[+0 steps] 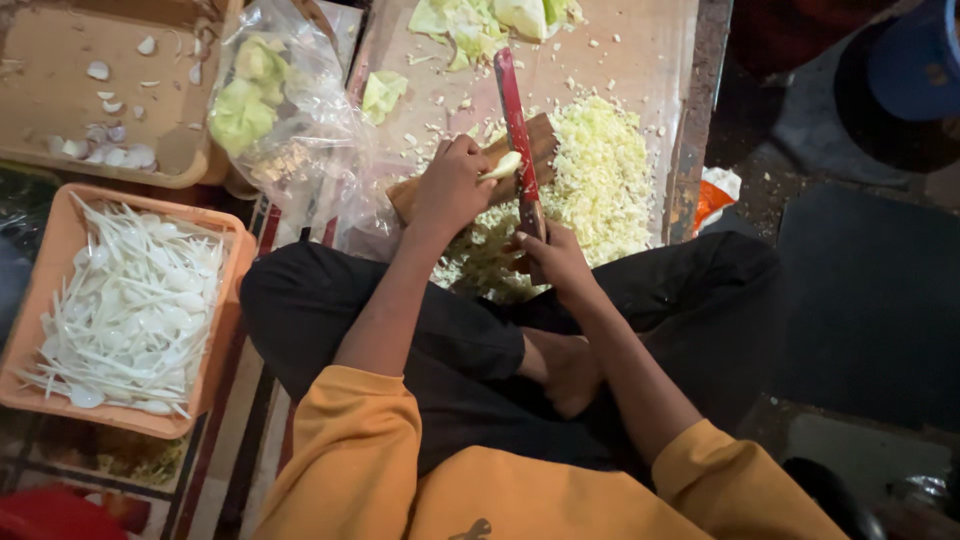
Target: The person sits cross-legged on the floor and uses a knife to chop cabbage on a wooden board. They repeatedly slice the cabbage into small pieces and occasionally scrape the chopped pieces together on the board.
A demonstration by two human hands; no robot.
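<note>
My left hand (452,185) presses a small pale cabbage piece (503,165) down on a wooden chopping block (540,140). My right hand (553,255) grips the handle of a long knife with a red blade (515,115); the blade lies across the block beside the cabbage piece. A heap of finely chopped cabbage (595,185) spreads over the brown sheet (650,70) to the right of the block and in front of it. I sit cross-legged in dark trousers and an orange top.
A clear plastic bag with cabbage chunks (262,95) lies at the left of the block. Loose cabbage leaves (470,20) sit at the top. An orange tray of white plastic spoons (130,310) stands at left, with a tray of garlic cloves (110,100) behind it.
</note>
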